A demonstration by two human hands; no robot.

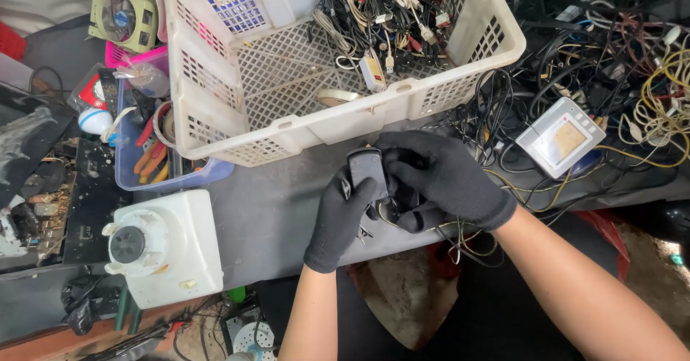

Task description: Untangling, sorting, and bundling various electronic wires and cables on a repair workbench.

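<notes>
While gripped between one gloved left hand (339,217) and one gloved right hand (442,177): one black adapter (368,172), over table edge (287,242), just below one white basket (323,127); bare tabletop leftward.

head view | worn on head | faces steeply down | close over grey bench (273,217) | sole view

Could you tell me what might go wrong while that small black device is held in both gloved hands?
The wires trailing from the black device hang off the table edge and could snag. The left hand and right hand work close to the white basket, which a pull might nudge.
</notes>
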